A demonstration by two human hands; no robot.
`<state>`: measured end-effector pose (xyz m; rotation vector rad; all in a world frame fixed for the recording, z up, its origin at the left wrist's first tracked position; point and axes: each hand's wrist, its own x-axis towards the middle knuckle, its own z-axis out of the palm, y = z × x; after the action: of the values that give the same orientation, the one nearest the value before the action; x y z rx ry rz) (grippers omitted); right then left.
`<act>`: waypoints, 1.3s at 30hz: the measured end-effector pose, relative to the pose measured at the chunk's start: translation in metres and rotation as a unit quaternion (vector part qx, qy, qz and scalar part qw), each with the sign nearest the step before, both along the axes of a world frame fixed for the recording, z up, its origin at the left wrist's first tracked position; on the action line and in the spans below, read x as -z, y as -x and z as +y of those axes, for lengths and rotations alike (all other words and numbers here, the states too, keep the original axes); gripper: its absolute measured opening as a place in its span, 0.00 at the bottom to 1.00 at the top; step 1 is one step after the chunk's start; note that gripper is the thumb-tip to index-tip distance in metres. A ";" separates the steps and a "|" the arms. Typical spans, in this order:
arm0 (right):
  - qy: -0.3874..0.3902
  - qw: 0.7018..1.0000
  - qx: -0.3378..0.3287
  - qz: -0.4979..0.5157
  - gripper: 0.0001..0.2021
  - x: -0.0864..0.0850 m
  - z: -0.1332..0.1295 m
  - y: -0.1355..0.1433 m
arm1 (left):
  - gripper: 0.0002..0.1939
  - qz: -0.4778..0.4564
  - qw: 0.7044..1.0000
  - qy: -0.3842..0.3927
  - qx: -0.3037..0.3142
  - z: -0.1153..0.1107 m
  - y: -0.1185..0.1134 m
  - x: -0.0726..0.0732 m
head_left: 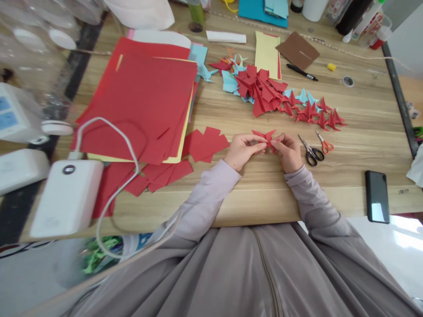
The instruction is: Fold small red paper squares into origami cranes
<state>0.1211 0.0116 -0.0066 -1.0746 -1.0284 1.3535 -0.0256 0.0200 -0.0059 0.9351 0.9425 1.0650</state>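
Observation:
A small folded red paper piece point(268, 135) is pinched between both hands over the wooden table point(264, 200). My left hand point(245, 150) grips its left side with thumb and fingers together. On its right side, my right hand point(287, 150) holds it with closed fingers. Beyond the hands lies a pile of red folded papers point(262, 90) mixed with light blue ones, with a row of pointed red folded shapes point(309, 112) at its right. Loose red paper squares point(206, 145) lie left of my left hand.
Large red sheets point(148, 101) and a white power bank point(68, 193) with a cable sit at left. Black scissors point(312, 155), orange scissors point(326, 145) and a phone point(377, 197) are at right. Behind are a brown sheet point(298, 49) and a black pen point(302, 72).

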 end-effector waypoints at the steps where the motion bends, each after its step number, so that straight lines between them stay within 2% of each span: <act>1: 0.000 1.000 0.004 -0.004 0.16 0.000 0.000 0.000 | 0.11 -0.006 1.000 0.004 0.001 0.000 0.000 0.001; 7: 0.015 0.998 0.018 -0.051 0.18 -0.004 -0.001 0.001 | 0.08 -0.034 0.999 0.026 -0.002 0.000 -0.002 0.000; 19: -0.015 0.998 0.028 -0.059 0.19 -0.004 -0.001 0.002 | 0.07 -0.056 0.997 0.057 0.000 -0.001 -0.002 -0.003; 25: -0.010 0.997 0.034 -0.063 0.20 -0.002 0.001 0.000 | 0.06 -0.078 0.994 0.070 0.025 -0.001 0.000 -0.007; 31: -0.014 0.997 0.032 -0.067 0.20 -0.003 0.001 0.000 | 0.06 -0.074 0.995 0.053 0.030 -0.001 -0.001 -0.005; 39: -0.007 0.998 0.020 -0.064 0.20 -0.003 0.000 0.001 | 0.11 -0.053 0.998 0.026 0.036 -0.001 -0.003 -0.002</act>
<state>0.1204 0.0114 -0.0031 -1.1790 -1.1025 1.2567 -0.0230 0.0191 -0.0035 0.8553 0.8384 1.0138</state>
